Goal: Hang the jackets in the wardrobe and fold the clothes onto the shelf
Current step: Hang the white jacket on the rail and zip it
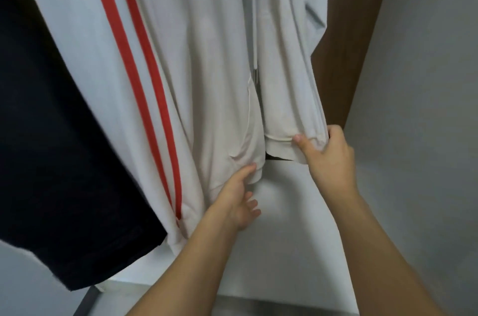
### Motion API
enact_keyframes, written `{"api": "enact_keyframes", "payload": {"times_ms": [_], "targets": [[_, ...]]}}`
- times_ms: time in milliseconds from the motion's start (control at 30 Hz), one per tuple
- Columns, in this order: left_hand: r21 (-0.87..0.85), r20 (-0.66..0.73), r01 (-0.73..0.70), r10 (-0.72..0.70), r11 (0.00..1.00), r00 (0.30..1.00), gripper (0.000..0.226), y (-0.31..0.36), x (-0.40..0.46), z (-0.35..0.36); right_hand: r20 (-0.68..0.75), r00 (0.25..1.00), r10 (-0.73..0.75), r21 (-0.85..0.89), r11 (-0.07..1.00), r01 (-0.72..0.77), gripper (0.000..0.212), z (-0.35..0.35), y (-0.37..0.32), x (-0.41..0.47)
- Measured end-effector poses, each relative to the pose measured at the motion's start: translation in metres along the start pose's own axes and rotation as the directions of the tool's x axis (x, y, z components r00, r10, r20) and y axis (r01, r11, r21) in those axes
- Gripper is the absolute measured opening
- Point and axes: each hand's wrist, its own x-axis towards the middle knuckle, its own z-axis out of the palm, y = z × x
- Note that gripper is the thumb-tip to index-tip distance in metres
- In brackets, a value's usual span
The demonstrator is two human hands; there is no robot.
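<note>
Both hands (240, 196) (328, 152) pinch the white jacket (201, 56) hem; no readable writing.

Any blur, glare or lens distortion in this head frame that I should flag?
Head view: soft even light, no glare; the white jacket is slightly soft but its red stripes read clearly; wide-angle bending tilts the brown panel and the dark garment, which shows no detail; both hands, left and right, are sharp enough on the hem; faint shadow beneath on the shelf.
</note>
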Motion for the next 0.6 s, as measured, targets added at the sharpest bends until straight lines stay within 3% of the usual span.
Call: {"api": "enact_keyframes", "payload": {"times_ms": [67,133,233,300,333,433,500,533,600], "targets": [[-0.011,0.010,-0.010,0.010,1.000,1.000,0.096,-0.012,0.004,0.007,0.020,0.999,0.050,-0.053,0.997,-0.049,0.029,-0.008,0.006,-0.003],[-0.058,0.047,-0.047,0.049,0.997,0.998,0.109,-0.023,0.007,0.014,0.053,0.987,0.154,0.000,0.988,-0.154,0.021,-0.015,0.012,-0.006],[-0.195,0.076,-0.158,0.175,0.968,0.982,0.076,-0.029,0.021,0.016,0.136,0.928,0.347,0.224,0.902,-0.370,0.016,-0.023,0.010,-0.003],[-0.255,0.056,-0.257,0.280,0.932,0.958,0.051,-0.028,0.027,0.015,0.213,0.880,0.424,0.370,0.799,-0.474,0.007,-0.029,0.005,0.001],[-0.287,0.043,-0.299,0.324,0.910,0.945,0.043,-0.026,0.027,0.015,0.267,0.855,0.445,0.449,0.728,-0.519,0.013,-0.033,0.005,0.002],[-0.444,0.061,-0.310,0.373,0.841,0.926,0.023,-0.019,0.017,0.014,0.487,0.775,0.403,0.683,0.376,-0.626,0.017,-0.047,0.006,0.004],[-0.512,0.122,-0.264,0.374,0.818,0.919,0.023,-0.013,0.007,0.011,0.593,0.741,0.316,0.726,0.188,-0.661,0.012,-0.051,0.007,0.001],[-0.517,0.163,-0.251,0.381,0.818,0.910,0.025,-0.009,-0.001,0.009,0.612,0.736,0.290,0.730,0.151,-0.667,0.019,-0.051,0.009,-0.001],[-0.475,0.251,-0.237,0.388,0.847,0.887,0.029,-0.005,-0.019,0.006,0.621,0.729,0.288,0.709,0.190,-0.679,0.018,-0.046,0.013,-0.005]]}}
